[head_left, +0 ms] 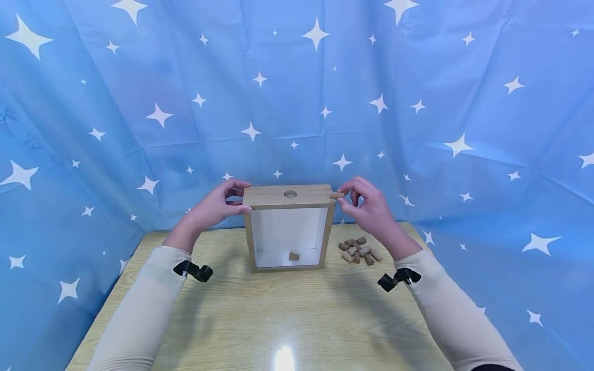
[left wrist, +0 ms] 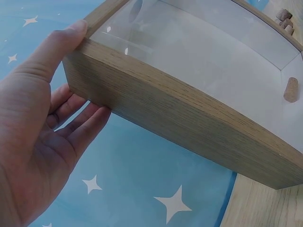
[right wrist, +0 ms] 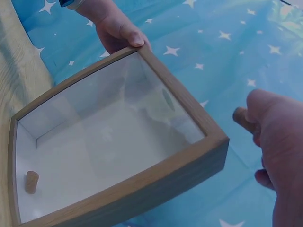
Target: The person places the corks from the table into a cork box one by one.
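One wooden box, clear-fronted, top pierced by a round hole, stands between the hands; the left hand grips its near upper corner, thumb in front. The right hand pinches one held cork just beside the opposite corner. One inner cork lies inside, lower than both hands; a cork pile lies on the surface below the right hand.

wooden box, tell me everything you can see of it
The box is shallow and rectangular, made of what looks like light brown wood, with a white interior and what seems a clear front pane. A round hole is cut in its top. It stands upright on the table, front towards the person. One cork is inside, on its floor. The left hand grips its upper left corner, thumb at the front.
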Tool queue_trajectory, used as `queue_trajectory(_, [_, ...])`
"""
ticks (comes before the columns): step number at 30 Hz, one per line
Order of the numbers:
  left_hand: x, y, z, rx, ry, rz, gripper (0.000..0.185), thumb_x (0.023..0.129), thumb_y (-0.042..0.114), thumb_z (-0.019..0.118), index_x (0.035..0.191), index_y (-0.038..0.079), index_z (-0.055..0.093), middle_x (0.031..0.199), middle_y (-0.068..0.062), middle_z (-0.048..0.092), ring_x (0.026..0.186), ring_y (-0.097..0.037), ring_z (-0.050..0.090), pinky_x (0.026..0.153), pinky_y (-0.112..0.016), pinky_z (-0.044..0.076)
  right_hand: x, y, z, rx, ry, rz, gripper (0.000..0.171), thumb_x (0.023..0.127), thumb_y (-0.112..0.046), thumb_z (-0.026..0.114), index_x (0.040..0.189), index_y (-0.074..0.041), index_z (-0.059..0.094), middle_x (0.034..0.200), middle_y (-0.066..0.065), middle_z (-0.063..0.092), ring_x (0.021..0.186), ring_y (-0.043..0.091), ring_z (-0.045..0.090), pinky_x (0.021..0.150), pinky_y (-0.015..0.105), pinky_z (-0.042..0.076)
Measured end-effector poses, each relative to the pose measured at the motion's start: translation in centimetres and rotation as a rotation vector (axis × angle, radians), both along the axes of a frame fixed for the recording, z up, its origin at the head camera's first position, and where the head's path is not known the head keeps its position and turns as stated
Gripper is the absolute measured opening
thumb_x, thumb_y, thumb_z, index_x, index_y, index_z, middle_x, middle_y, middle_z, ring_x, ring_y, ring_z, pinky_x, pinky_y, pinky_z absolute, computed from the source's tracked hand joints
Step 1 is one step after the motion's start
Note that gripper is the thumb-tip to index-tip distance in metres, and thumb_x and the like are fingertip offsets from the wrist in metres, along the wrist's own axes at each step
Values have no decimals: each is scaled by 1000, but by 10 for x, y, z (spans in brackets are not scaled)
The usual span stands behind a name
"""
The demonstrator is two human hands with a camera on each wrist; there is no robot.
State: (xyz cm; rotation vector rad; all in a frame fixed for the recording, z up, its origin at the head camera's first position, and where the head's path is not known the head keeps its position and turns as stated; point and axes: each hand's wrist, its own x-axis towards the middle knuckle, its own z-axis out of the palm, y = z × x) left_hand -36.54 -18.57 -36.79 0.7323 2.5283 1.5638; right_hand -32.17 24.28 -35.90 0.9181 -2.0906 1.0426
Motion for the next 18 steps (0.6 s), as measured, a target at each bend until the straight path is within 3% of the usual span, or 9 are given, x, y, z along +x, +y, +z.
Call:
queue_trajectory(9, [1, -1, 1, -5, 8, 6, 72, 98, 25, 90, 158, 11, 53, 152, -17, 53, 146, -37, 51, 117, -58, 49, -10, -14, 19, 55, 4, 14, 24, 92, 9, 81, 107, -8, 78, 83, -1, 54, 70, 24, 50, 62, 25, 38])
queue_trajectory(18, [3, 1, 3, -10, 6, 2, 72, 98, 26, 90, 158, 11, 53, 152, -17, 53, 146, -38, 51, 117, -59, 49, -17, -33, 34, 118, -7, 61, 15, 95, 4, 81, 106, -6, 77, 89, 10, 64, 68, 23, 48, 62, 32, 40])
